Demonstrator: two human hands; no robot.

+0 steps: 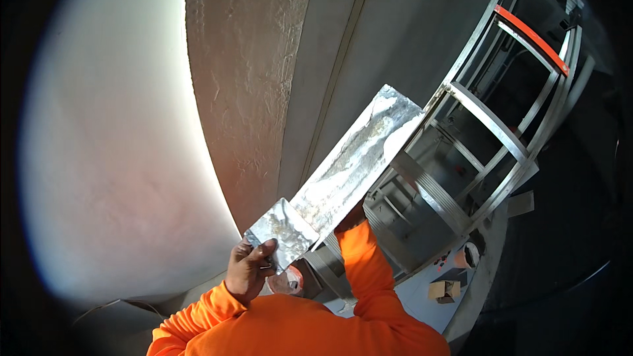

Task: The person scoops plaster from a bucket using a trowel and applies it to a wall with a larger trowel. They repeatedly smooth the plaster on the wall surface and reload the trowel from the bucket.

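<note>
My left hand (247, 270) is closed on a small square metal scraper (282, 232), its thumb lying over the plate. Wet-looking grey smears cover the scraper's face. Its far edge meets the near end of a long rectangular plastering trowel (359, 161), which is streaked with grey and white paste and tilted up to the right. Behind the trowel's lower right edge, my right hand (351, 219) grips it from below; most of those fingers are hidden. Both arms have orange sleeves.
A bright white wall (119, 158) curves along the left, beside a brownish plaster-coated strip (247, 72). Close on the right stands a metal stepladder (488, 118) with an orange-red top edge. Below are a bucket (469, 255), an open cardboard box (444, 290) and another bucket (287, 282).
</note>
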